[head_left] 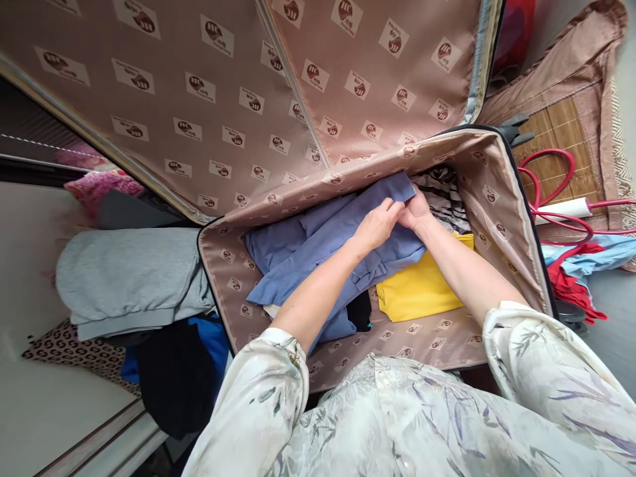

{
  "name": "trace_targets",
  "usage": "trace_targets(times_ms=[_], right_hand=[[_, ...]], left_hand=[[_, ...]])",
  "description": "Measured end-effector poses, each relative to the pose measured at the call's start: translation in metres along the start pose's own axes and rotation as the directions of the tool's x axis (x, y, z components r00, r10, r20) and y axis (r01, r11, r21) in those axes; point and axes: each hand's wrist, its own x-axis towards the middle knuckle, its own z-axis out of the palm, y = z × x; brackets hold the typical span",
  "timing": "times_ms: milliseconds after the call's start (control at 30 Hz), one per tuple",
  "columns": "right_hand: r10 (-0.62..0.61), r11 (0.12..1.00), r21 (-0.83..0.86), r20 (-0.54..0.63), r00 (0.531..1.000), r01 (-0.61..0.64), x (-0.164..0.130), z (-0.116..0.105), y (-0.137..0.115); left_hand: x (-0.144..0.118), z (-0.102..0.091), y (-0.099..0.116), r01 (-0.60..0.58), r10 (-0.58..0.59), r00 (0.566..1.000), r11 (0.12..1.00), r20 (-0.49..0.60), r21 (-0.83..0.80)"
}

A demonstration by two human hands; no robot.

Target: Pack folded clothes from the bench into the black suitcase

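Note:
A blue garment point(308, 248) lies partly folded in an open suitcase point(501, 205) with a brown printed lining. My left hand point(378, 224) is closed on the garment near its upper right end, fingers pinching the cloth. Right beside it, my right hand point(415, 209) grips the corner of the same end. Under my right forearm rests a folded yellow cloth point(415, 295). Behind the right wrist shows a black-and-white patterned cloth point(447, 199). A small black piece point(359, 310) peeks out below the blue garment, which hides most of it.
The suitcase lid point(223, 99) stands raised at the back. To the left are folded grey clothes point(134, 278) and a black garment point(173, 377). On the right, a red cable point(561, 156) loops over a bamboo mat point(551, 132), near a red cloth point(571, 285).

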Motion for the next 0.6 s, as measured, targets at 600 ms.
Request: trace_targets(times_ms=[600], right_hand=[[-0.286,0.811,-0.572,-0.204,0.936,0.123,0.01,-0.041,0.014]], left_hand=[[-0.155,0.01,-0.097,0.464,-0.448,0.862,0.885,-0.238,0.014]])
